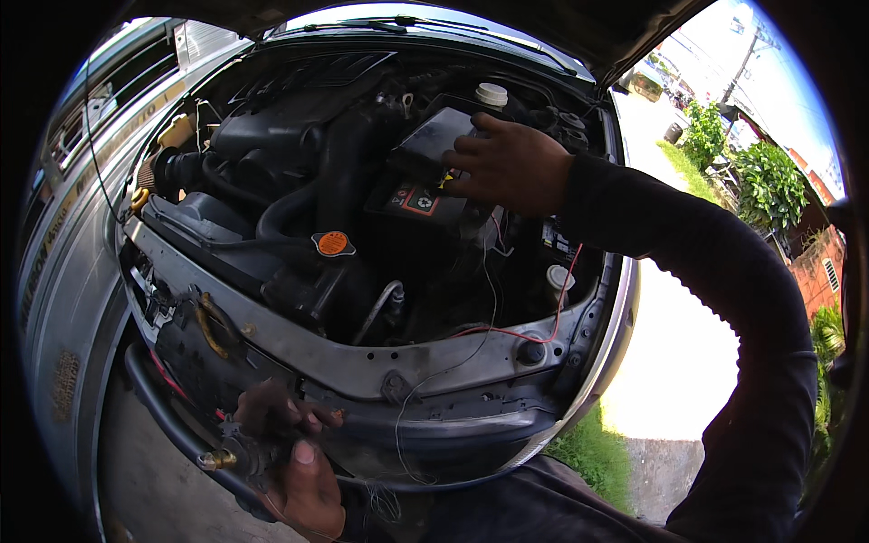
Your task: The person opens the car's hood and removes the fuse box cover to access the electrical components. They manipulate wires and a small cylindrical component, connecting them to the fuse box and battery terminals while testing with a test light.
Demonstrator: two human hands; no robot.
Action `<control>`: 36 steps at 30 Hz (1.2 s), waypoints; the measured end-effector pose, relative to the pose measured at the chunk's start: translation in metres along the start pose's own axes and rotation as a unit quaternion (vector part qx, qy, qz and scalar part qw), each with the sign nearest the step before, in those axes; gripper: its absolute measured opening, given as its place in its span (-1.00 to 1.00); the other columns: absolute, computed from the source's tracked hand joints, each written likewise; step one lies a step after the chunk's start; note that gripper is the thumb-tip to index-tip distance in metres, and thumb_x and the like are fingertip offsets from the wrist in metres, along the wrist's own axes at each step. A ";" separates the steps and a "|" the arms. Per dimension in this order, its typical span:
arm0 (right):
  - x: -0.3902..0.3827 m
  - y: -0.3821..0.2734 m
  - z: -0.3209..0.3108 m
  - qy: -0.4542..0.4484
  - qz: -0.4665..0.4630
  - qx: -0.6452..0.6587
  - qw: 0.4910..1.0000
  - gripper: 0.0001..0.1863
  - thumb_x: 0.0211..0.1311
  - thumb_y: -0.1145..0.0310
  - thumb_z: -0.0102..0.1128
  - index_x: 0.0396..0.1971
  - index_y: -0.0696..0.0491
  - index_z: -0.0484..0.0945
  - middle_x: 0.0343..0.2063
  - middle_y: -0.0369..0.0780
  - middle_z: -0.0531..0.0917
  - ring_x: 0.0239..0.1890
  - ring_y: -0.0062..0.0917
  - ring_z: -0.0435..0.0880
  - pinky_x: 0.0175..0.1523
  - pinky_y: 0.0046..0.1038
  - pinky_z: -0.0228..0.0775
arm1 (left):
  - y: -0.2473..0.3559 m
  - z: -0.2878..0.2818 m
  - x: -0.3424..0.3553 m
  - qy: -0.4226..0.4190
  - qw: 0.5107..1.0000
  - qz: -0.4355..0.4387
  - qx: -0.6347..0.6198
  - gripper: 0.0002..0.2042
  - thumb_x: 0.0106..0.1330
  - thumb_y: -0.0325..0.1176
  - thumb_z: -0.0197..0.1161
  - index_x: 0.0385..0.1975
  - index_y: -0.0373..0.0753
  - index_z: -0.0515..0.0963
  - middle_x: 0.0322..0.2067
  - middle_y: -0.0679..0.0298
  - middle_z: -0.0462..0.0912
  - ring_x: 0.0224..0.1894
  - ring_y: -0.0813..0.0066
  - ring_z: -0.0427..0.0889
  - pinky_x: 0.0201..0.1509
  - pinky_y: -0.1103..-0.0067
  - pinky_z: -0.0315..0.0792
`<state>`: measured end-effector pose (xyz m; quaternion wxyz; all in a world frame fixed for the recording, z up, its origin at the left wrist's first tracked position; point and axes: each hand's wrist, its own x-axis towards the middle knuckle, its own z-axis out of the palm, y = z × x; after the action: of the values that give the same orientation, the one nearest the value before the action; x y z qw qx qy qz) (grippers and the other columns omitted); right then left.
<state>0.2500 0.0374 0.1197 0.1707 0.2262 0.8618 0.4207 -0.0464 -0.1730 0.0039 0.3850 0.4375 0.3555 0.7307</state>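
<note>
I look down into an open car engine bay. My right hand (509, 163) rests with fingers spread on the top of the black battery (425, 172), beside its coloured warning labels. My left hand (294, 457) is low at the car's front, fingers curled around a dark grimy part (258, 443) with a brass fitting (215, 460) at its left end. A thin red wire (507, 333) and a thin pale wire (425, 380) run from the battery area over the front crossmember (362, 357).
An orange radiator cap (332, 242) sits mid-bay among black hoses and an air intake duct (344, 154). A white reservoir cap (491, 93) stands behind the battery. The raised hood (507, 18) is overhead. Grass and pavement lie to the right; a silver vehicle is at left.
</note>
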 end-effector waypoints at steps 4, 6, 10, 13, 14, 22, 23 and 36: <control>-0.046 0.015 -0.041 0.111 0.120 0.321 0.933 -0.13 -0.03 0.23 0.64 0.35 -0.10 0.44 0.17 -0.15 0.55 0.27 -0.25 0.52 0.36 -0.13 0.36 | 0.025 0.055 0.025 -0.109 0.972 0.067 0.199 -0.22 0.19 -0.25 0.52 0.36 -0.44 0.31 -0.05 0.15 0.51 -0.08 0.35 0.52 0.02 0.36 0.53; -0.079 0.024 -0.054 0.145 0.046 0.550 0.821 -0.09 -0.04 0.24 0.67 0.38 -0.04 0.42 0.20 -0.13 0.54 0.22 -0.21 0.57 0.31 -0.15 0.45 | 0.026 0.093 0.046 -0.180 0.941 0.137 0.251 -0.11 0.10 -0.30 0.61 0.41 -0.44 0.25 0.02 0.14 0.55 0.04 0.33 0.58 0.08 0.37 0.57; -0.121 0.010 -0.044 0.145 0.094 0.750 0.638 -0.20 0.12 -0.05 0.59 0.23 0.16 0.53 0.11 -0.13 0.64 0.06 -0.38 0.68 0.21 -0.34 0.54 | 0.006 0.199 0.075 -0.194 0.929 0.195 0.247 -0.03 0.02 -0.46 0.63 0.49 -0.26 0.23 0.07 0.10 0.57 0.20 0.29 0.60 0.15 0.39 0.60; -0.146 0.004 -0.014 0.271 0.206 0.834 0.434 -0.31 0.21 0.01 0.53 0.20 0.15 0.56 0.02 -0.22 0.71 0.00 -0.53 0.69 0.16 -0.43 0.55 | -0.016 0.277 0.090 -0.142 0.867 0.371 0.303 -0.01 -0.03 -0.50 0.63 0.50 -0.14 0.24 0.07 0.05 0.53 0.13 0.23 0.64 0.14 0.40 0.62; -0.150 0.006 0.001 0.310 0.249 0.799 0.451 -0.43 0.32 0.11 0.46 0.18 0.15 0.57 -0.06 -0.28 0.74 -0.05 -0.60 0.70 0.11 -0.47 0.57 | -0.025 0.298 0.088 -0.144 0.864 0.373 0.306 -0.01 -0.04 -0.50 0.63 0.49 -0.14 0.25 0.09 0.04 0.51 0.12 0.20 0.64 0.15 0.38 0.61; -0.214 0.049 0.121 0.310 0.381 0.786 0.374 -0.28 0.22 0.14 0.53 0.25 0.24 0.45 0.03 -0.07 0.71 0.05 -0.37 0.74 0.26 -0.36 0.58 | -0.076 0.299 0.081 -0.149 0.902 0.255 0.314 -0.19 0.13 -0.42 0.58 0.42 -0.30 0.33 0.14 -0.04 0.45 0.02 0.18 0.62 0.13 0.37 0.50; -0.214 0.049 0.135 0.301 0.398 0.771 0.396 -0.26 0.19 0.15 0.55 0.25 0.24 0.45 0.05 -0.06 0.69 0.08 -0.35 0.72 0.28 -0.34 0.56 | -0.080 0.289 0.082 -0.115 0.904 0.239 0.336 -0.28 0.19 -0.42 0.54 0.38 -0.32 0.38 0.08 0.01 0.51 0.00 0.27 0.62 0.13 0.43 0.49; -0.192 0.055 0.186 0.300 0.456 0.739 0.396 -0.17 0.08 0.42 0.55 0.31 0.37 0.33 0.06 0.03 0.66 0.10 -0.27 0.70 0.22 -0.25 0.58 | -0.104 0.225 0.104 0.113 0.906 0.145 0.382 -0.51 0.43 -0.32 0.29 0.27 -0.47 0.45 0.14 0.01 0.61 0.19 0.27 0.61 0.26 0.45 0.45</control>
<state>0.5148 0.0854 0.0750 -0.5493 0.4825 0.6003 -0.3242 0.1513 0.0062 0.0347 0.0360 0.5122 0.5813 0.6312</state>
